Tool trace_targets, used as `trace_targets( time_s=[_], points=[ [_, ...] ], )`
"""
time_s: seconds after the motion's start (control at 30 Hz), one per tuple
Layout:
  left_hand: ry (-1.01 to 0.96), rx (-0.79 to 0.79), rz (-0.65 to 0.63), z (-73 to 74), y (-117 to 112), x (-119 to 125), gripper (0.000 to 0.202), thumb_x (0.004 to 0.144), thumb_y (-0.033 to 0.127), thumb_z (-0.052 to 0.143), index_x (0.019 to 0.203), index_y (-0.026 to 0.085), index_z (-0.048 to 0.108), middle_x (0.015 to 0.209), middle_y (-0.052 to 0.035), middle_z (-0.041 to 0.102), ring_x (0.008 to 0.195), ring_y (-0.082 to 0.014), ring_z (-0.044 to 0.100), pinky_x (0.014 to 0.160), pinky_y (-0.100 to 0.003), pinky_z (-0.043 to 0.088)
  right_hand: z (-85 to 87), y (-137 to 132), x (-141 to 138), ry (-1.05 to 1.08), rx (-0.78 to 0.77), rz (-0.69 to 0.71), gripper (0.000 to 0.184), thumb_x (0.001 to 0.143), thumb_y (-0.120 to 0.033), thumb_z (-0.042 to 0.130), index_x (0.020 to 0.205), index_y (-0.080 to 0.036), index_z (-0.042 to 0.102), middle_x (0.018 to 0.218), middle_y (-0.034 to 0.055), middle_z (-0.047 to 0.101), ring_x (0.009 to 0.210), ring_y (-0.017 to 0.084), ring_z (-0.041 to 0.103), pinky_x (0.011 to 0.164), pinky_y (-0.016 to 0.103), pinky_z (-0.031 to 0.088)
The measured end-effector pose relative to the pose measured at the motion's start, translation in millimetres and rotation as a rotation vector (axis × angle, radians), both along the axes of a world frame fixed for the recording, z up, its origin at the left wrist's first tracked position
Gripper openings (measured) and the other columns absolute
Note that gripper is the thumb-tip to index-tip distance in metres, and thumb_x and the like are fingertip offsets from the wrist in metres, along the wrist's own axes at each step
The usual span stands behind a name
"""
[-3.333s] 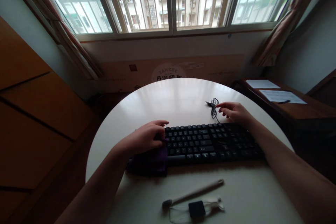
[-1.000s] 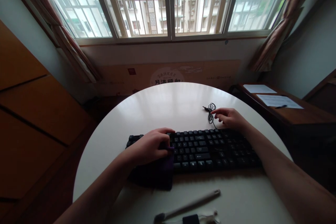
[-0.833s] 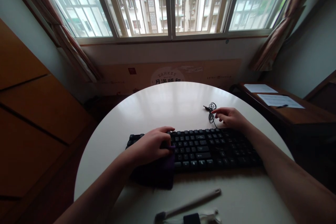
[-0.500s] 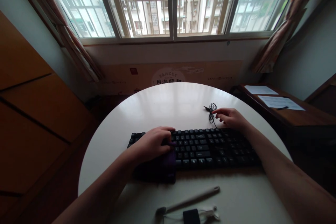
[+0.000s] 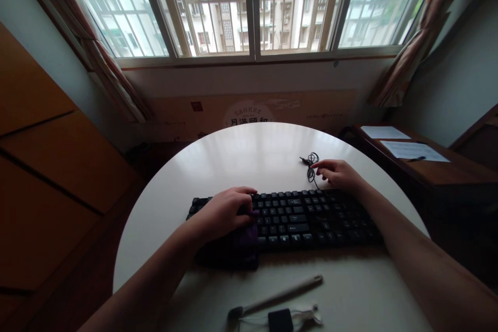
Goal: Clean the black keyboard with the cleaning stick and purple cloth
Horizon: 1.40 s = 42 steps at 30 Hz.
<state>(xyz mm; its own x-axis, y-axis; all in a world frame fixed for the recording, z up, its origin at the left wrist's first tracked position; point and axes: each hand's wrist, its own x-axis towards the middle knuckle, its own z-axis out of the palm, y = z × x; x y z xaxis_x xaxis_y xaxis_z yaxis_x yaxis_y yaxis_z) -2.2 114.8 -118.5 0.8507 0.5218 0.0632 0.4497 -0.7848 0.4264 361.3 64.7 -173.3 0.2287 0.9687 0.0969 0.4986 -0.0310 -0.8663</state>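
A black keyboard (image 5: 288,223) lies across the white round table (image 5: 175,166). My left hand (image 5: 229,210) is closed on a dark purple cloth (image 5: 247,246), pressing it onto the left part of the keyboard. The cloth hangs over the keyboard's front edge toward me, and the keys under it are hidden. At the keyboard's back right edge rests my right hand (image 5: 337,172), its fingers apart and reaching left. Its index fingertip is close to the bundled black cable (image 5: 311,166); whether they touch I cannot tell.
Nearer me lie a brush with a grey handle (image 5: 282,293) and a small black item (image 5: 280,320) with white cords. To the right stands a brown side table (image 5: 459,171) with papers (image 5: 414,150) and a pen on it. Beyond the table is a barred window (image 5: 252,10).
The whole view has shifted slightly. My hands, the cloth and the keyboard keep nearly the same positions relative to one another.
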Motion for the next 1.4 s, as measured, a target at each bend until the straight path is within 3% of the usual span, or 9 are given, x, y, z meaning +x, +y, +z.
trace_targets(
  time_s=[0.17,0.37,0.53,0.77,1.0,1.2,1.4],
  points=[
    [-0.022,-0.008,-0.023,1.9,-2.7,0.0,0.005,0.08,0.018,0.065,0.083,0.022,0.065,0.134,-0.0027,0.057,0.116,-0.0242,0.056,0.099,-0.038,0.044,2.0,0.3,-2.5,-0.017,0.007,-0.001,0.033,0.075,-0.029,0.057,0.1,-0.014,0.072,0.083,0.0067,0.066,0.066,0.014,0.057,0.05,0.022,0.044],
    [-0.117,-0.1,-0.126,9.7,-7.2,4.5,0.01,0.078,0.022,0.07,0.072,0.019,0.062,0.133,-0.0068,0.057,0.121,-0.0254,0.053,0.102,-0.04,0.042,5.6,-0.6,-5.1,-0.022,0.004,-0.009,0.033,0.075,-0.028,0.057,0.1,-0.014,0.072,0.083,0.0065,0.067,0.067,0.014,0.058,0.052,0.022,0.045],
    [-0.062,-0.019,-0.082,7.7,-12.7,14.1,0.007,0.077,0.018,0.069,0.074,0.021,0.064,0.132,-0.0063,0.058,0.119,-0.0261,0.054,0.102,-0.042,0.043,6.2,-0.8,-5.5,-0.033,-0.001,0.0,0.032,0.076,-0.029,0.057,0.101,-0.014,0.072,0.083,0.0063,0.067,0.066,0.014,0.058,0.051,0.022,0.044],
    [-0.053,-0.02,0.027,-0.5,-9.1,16.5,0.007,0.077,0.02,0.066,0.072,0.021,0.061,0.128,-0.0036,0.061,0.114,-0.0249,0.058,0.096,-0.038,0.047,5.3,-0.9,-4.8,-0.017,-0.008,-0.008,0.031,0.076,-0.026,0.057,0.101,-0.014,0.072,0.084,0.0066,0.067,0.067,0.014,0.058,0.05,0.021,0.044],
    [-0.026,-0.028,-0.029,2.6,-8.6,13.9,0.006,0.075,0.018,0.067,0.076,0.021,0.063,0.134,-0.0028,0.056,0.116,-0.0243,0.056,0.098,-0.035,0.046,6.5,-0.9,-6.9,-0.019,-0.021,-0.01,0.031,0.077,-0.025,0.057,0.101,-0.014,0.072,0.083,0.0063,0.068,0.066,0.014,0.059,0.052,0.021,0.045],
    [0.007,0.041,0.009,7.7,-13.8,16.1,0.005,0.079,0.02,0.064,0.083,0.022,0.067,0.132,-0.0052,0.057,0.116,-0.0263,0.056,0.096,-0.038,0.047,9.0,-1.4,-10.9,-0.017,-0.031,-0.014,0.028,0.077,-0.023,0.058,0.1,-0.015,0.073,0.083,0.0061,0.069,0.064,0.013,0.059,0.053,0.021,0.047],
    [-0.078,-0.034,-0.053,3.1,-13.2,18.7,0.008,0.077,0.021,0.07,0.073,0.021,0.063,0.131,-0.0052,0.058,0.118,-0.0251,0.055,0.099,-0.037,0.045,8.1,-1.2,-9.1,-0.01,-0.042,-0.013,0.03,0.077,-0.025,0.057,0.1,-0.015,0.073,0.083,0.0062,0.069,0.064,0.013,0.059,0.052,0.02,0.046]
  ],
)
